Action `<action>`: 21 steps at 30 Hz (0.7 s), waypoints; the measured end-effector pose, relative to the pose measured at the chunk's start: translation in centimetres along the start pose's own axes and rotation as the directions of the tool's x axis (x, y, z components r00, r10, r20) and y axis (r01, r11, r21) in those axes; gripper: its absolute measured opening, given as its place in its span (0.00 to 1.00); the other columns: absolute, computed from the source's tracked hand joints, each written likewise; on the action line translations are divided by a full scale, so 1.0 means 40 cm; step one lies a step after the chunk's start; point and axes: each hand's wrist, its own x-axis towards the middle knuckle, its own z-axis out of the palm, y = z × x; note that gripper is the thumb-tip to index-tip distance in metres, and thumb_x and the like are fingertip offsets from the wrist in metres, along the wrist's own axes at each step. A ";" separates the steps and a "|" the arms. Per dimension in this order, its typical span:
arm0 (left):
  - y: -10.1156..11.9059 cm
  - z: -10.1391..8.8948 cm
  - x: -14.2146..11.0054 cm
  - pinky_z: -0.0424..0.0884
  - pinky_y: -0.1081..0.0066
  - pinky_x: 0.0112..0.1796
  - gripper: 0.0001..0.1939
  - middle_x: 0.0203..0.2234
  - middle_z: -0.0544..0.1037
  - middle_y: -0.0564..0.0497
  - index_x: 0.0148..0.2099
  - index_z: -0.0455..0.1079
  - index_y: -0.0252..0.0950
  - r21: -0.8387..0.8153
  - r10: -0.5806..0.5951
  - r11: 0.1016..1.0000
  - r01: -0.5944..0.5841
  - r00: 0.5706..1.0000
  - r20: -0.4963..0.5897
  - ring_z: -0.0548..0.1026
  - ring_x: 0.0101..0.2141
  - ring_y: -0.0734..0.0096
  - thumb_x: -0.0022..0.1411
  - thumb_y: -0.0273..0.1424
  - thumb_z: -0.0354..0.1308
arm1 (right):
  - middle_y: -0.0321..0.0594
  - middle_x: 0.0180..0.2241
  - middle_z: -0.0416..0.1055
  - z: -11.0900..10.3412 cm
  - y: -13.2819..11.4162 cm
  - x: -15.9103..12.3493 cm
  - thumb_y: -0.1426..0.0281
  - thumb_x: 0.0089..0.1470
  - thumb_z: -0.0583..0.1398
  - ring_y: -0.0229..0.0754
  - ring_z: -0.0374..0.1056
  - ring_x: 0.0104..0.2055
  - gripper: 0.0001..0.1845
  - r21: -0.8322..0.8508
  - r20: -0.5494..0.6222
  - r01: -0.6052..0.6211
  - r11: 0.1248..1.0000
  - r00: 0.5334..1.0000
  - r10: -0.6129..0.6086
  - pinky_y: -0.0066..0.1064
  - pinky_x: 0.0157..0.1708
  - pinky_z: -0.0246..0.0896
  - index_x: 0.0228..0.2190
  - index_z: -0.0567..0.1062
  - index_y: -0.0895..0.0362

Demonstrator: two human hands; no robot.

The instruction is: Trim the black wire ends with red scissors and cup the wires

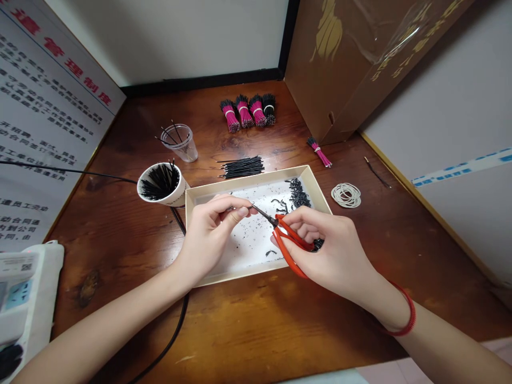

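Over a shallow cream box [320, 186], my right hand [328, 240] grips red-handled scissors [286, 248], whose dark narrow blades point up and left. My left hand [214, 226] pinches a thin dark wire, mostly hidden by the fingers, with thumb and forefinger at the blade tips. Black clippings [299, 194] are heaped at the box's right end, and tiny bits lie scattered over its white floor. Behind the box lies a row of black wires [242, 166].
A paper cup [182, 194] full of black wires stands left of the box, a clear plastic cup [192, 149] behind it. Tied wire bundles [245, 112] lie at the back, a smaller bundle [320, 152] and rubber bands [346, 196] at right. A brown carton [332, 80] stands behind.
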 end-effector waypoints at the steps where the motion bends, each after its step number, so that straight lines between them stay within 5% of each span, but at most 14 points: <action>1: -0.001 0.000 0.000 0.68 0.79 0.34 0.07 0.28 0.80 0.55 0.31 0.76 0.37 -0.002 0.000 1.000 0.000 1.000 -0.001 0.73 0.32 0.77 0.61 0.24 0.59 | 0.31 0.19 0.67 0.000 0.000 0.000 0.74 0.49 0.62 0.30 0.60 0.19 0.04 -0.001 0.002 0.000 1.000 1.000 0.000 0.22 0.17 0.57 0.25 0.71 0.57; 21: 0.001 -0.003 0.001 0.68 0.72 0.37 0.07 0.29 0.79 0.51 0.31 0.76 0.36 0.029 -0.019 0.999 0.019 1.000 0.012 0.73 0.33 0.70 0.61 0.26 0.58 | 0.31 0.20 0.69 -0.005 0.005 -0.009 0.76 0.50 0.62 0.31 0.57 0.19 0.04 -0.031 0.018 -0.001 1.000 1.000 0.002 0.23 0.17 0.56 0.27 0.73 0.56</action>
